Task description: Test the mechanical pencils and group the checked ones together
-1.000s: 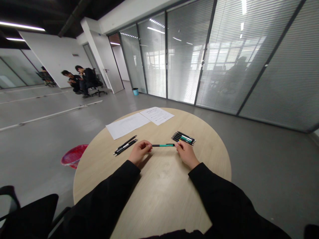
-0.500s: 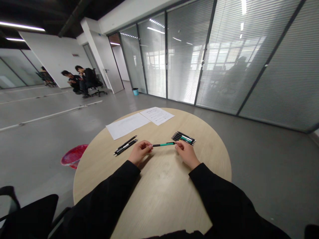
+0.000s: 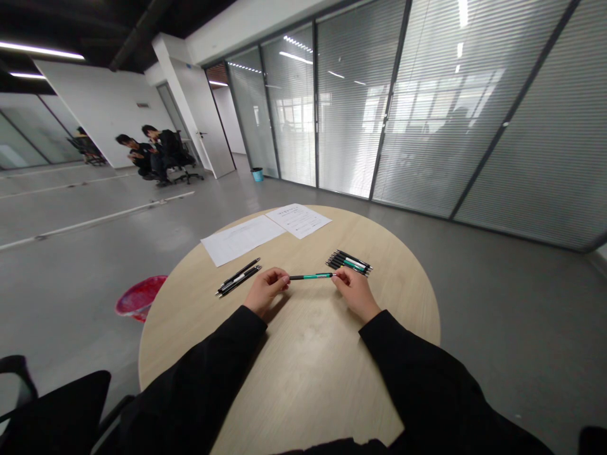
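A green and black pen [image 3: 310,276] is held level above the table between my two hands. My left hand [image 3: 267,291] pinches its dark end, and my right hand [image 3: 355,292] pinches the other end with thumb and finger. Just beyond my right hand lies a row of several pens [image 3: 349,261], mostly black, with white and green parts showing. To the left of my left hand rests a smaller group of black pens [image 3: 238,277], side by side and slanted.
Two sheets of paper [image 3: 246,239] lie at the far edge of the round wooden table [image 3: 303,379]. On the floor to the left is a red basin [image 3: 137,297]. A black chair [image 3: 57,411] stands at lower left. People sit farther back, near a blue bin [image 3: 257,175].
The pen seems to have turned slightly about its length between my fingers. Both hands stay in nearly the same place, and the pens on the table have not moved.
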### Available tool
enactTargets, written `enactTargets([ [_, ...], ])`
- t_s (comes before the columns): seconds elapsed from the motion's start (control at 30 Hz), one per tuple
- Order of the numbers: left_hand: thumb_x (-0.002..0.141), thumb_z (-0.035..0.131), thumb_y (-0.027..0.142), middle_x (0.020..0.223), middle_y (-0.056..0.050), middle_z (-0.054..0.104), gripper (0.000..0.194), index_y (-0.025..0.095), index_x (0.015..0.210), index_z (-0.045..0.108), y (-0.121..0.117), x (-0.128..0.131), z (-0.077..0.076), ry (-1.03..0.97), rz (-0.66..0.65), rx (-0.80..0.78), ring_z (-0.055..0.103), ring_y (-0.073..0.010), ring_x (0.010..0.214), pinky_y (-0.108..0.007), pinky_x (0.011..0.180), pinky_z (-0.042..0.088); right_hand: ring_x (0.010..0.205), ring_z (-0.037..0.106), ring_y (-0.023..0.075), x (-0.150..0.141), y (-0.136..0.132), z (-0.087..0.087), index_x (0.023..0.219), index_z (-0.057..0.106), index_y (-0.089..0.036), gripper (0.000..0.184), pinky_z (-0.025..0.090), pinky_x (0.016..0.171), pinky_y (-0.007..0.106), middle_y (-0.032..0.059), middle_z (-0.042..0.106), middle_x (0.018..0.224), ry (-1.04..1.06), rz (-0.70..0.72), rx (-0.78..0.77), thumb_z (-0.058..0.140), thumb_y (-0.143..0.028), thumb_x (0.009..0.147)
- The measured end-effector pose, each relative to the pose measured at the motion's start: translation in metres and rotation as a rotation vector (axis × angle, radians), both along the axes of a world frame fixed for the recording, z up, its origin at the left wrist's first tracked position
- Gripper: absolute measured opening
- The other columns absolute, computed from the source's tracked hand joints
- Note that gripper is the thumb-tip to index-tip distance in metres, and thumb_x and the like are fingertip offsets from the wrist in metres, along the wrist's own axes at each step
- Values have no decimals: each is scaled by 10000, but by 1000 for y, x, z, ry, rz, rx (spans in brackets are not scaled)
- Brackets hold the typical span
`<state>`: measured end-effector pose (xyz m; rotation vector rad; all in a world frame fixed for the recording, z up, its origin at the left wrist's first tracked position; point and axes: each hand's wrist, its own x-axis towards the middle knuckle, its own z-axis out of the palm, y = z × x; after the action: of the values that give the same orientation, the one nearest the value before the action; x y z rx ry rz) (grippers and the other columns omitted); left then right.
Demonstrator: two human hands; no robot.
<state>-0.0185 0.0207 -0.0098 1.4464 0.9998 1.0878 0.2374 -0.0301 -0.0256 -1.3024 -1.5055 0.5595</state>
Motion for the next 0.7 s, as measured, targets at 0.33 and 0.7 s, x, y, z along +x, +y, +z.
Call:
enactTargets([
  [0.33,677,790,403,669,-9,635,299,151,778,664,-3,1,2,-14,6,5,564,-129,603,-261,604,450,603,520,146,1,0,0,804,634,-184,193,373,578,251,-2,610,676,-6,2,8,538,-338,868],
  [0.7,654,806,421,675,-11,640,329,153,783,667,-3,2,4,-35,9,-3,576,-135,612,-278,620,475,603,502,143,0,-2,4,752,610,-185,234,355,584,251,-9,583,657,-15,30,11,521,-354,887],
])
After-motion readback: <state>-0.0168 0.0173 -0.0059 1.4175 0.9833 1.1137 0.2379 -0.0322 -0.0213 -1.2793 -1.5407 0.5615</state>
